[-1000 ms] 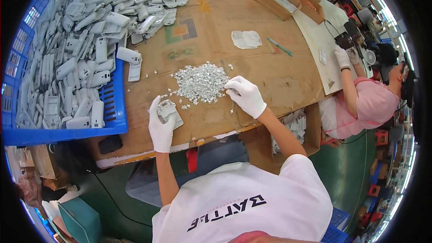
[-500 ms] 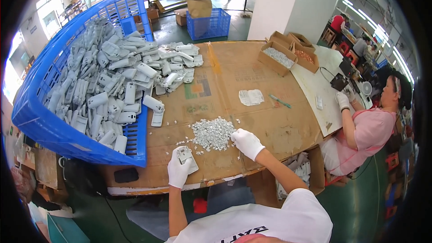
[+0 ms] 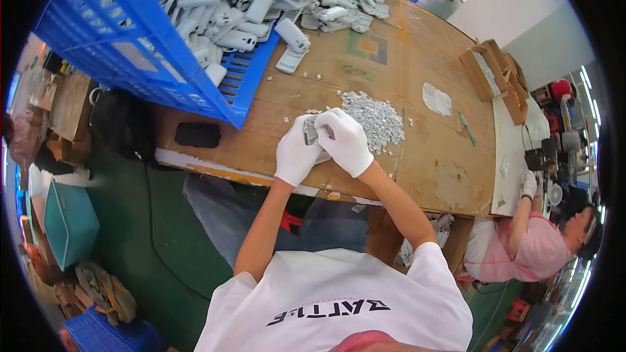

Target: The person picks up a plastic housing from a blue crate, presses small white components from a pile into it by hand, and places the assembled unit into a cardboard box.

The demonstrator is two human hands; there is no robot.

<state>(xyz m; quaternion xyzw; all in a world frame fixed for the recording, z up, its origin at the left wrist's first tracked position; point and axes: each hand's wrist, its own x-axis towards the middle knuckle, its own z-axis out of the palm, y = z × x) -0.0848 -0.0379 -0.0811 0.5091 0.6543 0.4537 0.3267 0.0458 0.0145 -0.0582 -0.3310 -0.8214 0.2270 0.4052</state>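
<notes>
Part: we see a small grey casing [image 3: 311, 130], flat and oblong, held just above the table's near edge, mostly covered by our gloves.
Left hand: our left hand [image 3: 297, 153], in a white glove, grips the casing from below.
Right hand: our right hand [image 3: 347, 140], also gloved, is clenched over the casing's top, touching the left hand.
Pile: small grey bits [image 3: 375, 117] lie heaped just beside our right hand.
Table: a worn brown table [image 3: 430, 163], with green floor below.
Crate: a blue crate [image 3: 130, 45] of grey casings stands on our left.
Around: a black pad [image 3: 197, 134], cardboard boxes [image 3: 492, 72], a white rag [image 3: 437, 99].
Co-worker: a person in pink [image 3: 535, 248] sits at the right.
</notes>
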